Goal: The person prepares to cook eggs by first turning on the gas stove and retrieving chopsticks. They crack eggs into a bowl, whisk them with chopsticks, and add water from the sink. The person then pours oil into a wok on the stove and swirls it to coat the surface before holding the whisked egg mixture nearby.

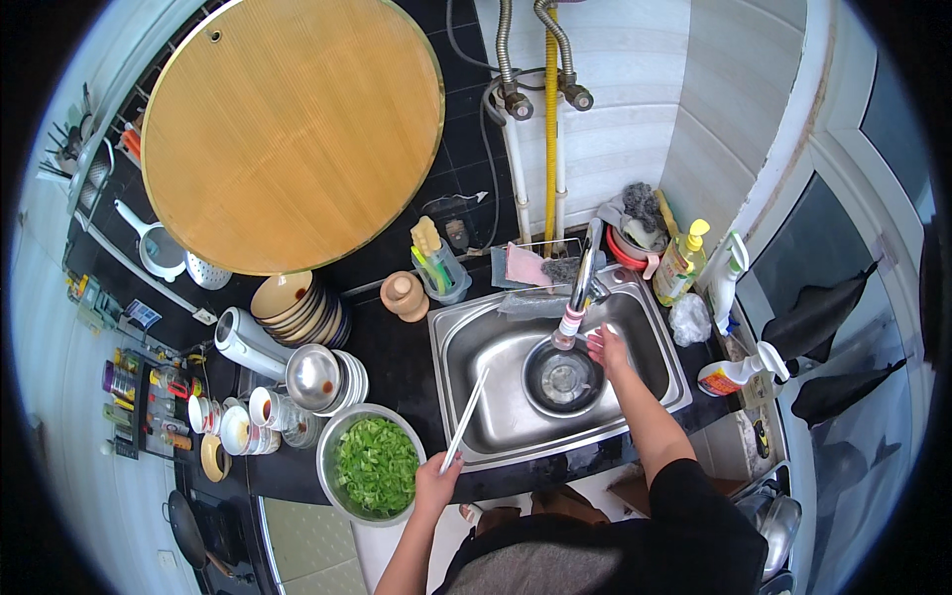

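My left hand (436,480) grips a pair of white chopsticks (465,420), their tips over the left part of the stainless steel sink (487,439). Just left of that hand, a steel bowl (327,465) of chopped green leaves (377,465) stands at the counter's front edge. My right hand (608,349) is beside the outlet of the faucet (579,297), above a metal bowl (535,394) in the sink. A thin light object seems to show at its fingertips; whether they hold it, I cannot tell.
Stacked bowls (281,301), a steel bowl (312,375) on plates and several cups (236,431) stand left. A wooden mortar (404,296) is behind the sink. A dish soap bottle (678,268) and spray bottles (725,282) stand right. A large round board (294,134) is at the back.
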The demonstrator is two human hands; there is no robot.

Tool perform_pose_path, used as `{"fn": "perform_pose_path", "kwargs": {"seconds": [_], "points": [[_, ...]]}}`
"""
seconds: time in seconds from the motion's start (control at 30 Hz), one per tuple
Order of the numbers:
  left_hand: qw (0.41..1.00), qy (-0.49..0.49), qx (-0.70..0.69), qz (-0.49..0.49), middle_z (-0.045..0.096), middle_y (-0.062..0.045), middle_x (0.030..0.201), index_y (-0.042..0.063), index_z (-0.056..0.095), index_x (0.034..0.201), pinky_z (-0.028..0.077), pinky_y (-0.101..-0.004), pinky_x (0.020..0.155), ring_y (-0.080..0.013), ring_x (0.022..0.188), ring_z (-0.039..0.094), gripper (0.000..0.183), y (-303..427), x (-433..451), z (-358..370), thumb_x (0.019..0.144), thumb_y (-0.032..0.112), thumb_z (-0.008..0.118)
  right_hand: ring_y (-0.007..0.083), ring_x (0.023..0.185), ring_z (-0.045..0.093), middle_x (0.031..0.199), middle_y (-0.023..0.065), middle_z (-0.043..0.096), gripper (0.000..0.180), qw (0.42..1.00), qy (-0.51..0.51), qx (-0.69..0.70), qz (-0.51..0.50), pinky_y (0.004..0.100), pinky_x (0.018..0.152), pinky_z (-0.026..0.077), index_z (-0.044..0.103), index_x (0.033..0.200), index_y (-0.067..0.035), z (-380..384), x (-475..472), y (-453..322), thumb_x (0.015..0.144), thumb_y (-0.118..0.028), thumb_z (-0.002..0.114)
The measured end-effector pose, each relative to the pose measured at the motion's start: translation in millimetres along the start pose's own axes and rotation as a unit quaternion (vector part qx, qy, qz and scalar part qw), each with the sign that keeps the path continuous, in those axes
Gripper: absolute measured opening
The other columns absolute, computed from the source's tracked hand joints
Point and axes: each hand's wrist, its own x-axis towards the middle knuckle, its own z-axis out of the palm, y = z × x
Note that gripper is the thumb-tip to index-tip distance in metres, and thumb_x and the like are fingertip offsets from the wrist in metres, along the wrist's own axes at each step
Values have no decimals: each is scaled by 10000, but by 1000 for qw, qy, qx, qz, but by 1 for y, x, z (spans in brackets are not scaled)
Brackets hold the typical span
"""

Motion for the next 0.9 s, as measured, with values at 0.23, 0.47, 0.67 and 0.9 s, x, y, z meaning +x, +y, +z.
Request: {"fn": "perform_pose_path", "kwargs": {"seconds": [0.23, 0.47, 0.67, 0.9], "points": [[1000, 8, -13, 0, 623, -49, 704, 20, 645, 908, 444, -236, 603, -88, 641, 552, 174, -9, -5, 0, 769, 123, 637, 124, 608, 555, 709, 6, 546, 363, 998, -6, 59, 12, 260, 498, 457, 493, 788, -109, 30, -13, -20, 817, -465, 553], [1000, 15, -20, 3, 633, -66, 713, 20, 646, 899, 454, -245, 614, -96, 658, 572, 170, -15, -10, -1, 768, 127, 639, 127, 555, 558, 652, -2, 565, 407, 996, -16, 78, 44, 287, 480, 447, 508, 716, -132, 35, 15, -40, 746, -527, 602], [999, -35, -12, 35, 634, -106, 719, 19, 636, 914, 461, -278, 627, -163, 662, 600, 217, -21, -9, 9, 796, 200, 614, 114, 527, 538, 696, 13, 616, 331, 997, -2, -23, 76, 295, 475, 460, 595, 785, -95, 33, 28, -59, 756, -424, 572], [987, -161, -24, -15, 541, -96, 610, 0, 604, 856, 412, -313, 554, -178, 570, 511, 309, -12, 41, 72, 849, 303, 543, 118, 497, 519, 687, 36, 620, 372, 994, 37, -84, 53, 307, 456, 457, 588, 750, -59, 45, 16, -67, 794, -424, 528]]}}
